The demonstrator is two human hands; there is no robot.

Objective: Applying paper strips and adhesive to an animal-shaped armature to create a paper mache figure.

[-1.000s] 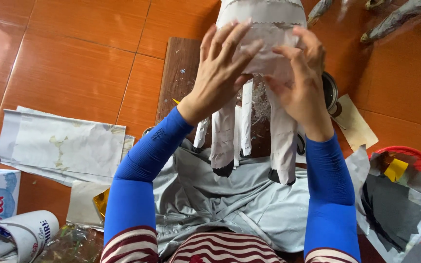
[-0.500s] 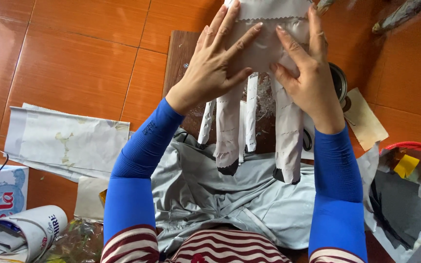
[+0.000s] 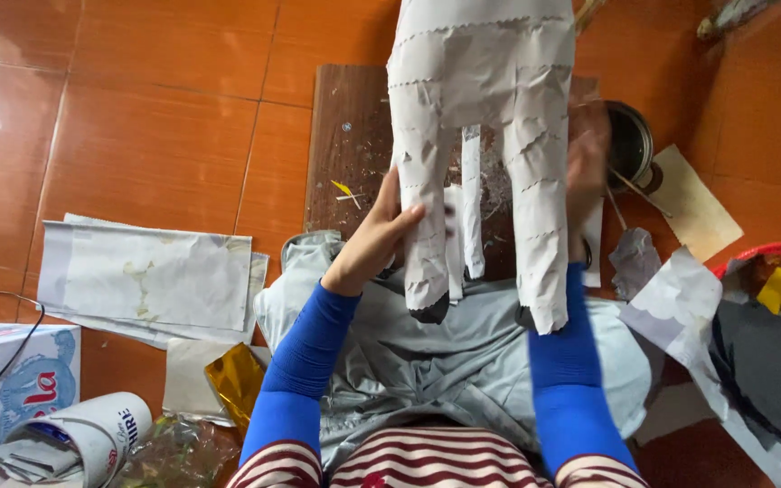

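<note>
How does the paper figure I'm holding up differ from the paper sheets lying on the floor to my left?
The paper figure is built up, with long legs hanging down, while the paper sheets lie flat. The figure is held in the air by the left hand and right hand; the sheets rest untouched on the tiled floor. The figure is banded with jagged-edged strips; the sheets are smooth, with a yellowish stain. Both are whitish paper.
</note>
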